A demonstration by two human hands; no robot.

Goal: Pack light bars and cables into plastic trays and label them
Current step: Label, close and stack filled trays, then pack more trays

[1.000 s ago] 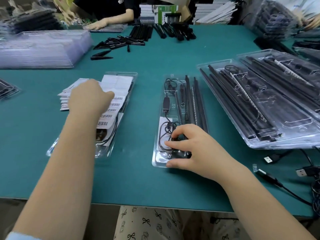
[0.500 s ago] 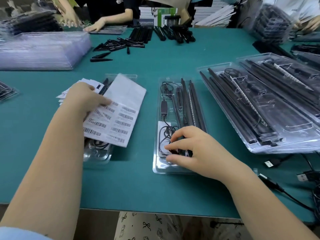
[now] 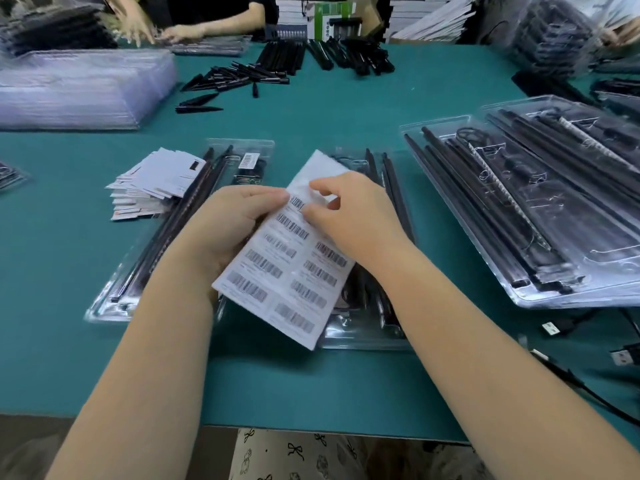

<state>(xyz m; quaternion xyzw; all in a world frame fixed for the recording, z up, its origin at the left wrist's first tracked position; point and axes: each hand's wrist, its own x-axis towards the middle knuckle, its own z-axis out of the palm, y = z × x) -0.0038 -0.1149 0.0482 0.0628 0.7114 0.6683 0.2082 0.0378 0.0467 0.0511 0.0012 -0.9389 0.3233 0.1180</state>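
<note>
at frame centre the left hand [image 3: 232, 226] holds a barcode label sheet [image 3: 290, 268], its long axis running from lower right to upper left. the right hand [image 3: 349, 213] pinches a label near the sheet's top. beneath lie two clear plastic trays [image 3: 104, 308] of black light bars [image 3: 180, 225] pointing up-frame on the green tabletop [image 3: 329, 386].

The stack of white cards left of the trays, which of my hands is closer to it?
Left. The left hand holds the barcode sheet just right of the stack of white cards; the right hand is farther right, picking at that sheet.
</note>
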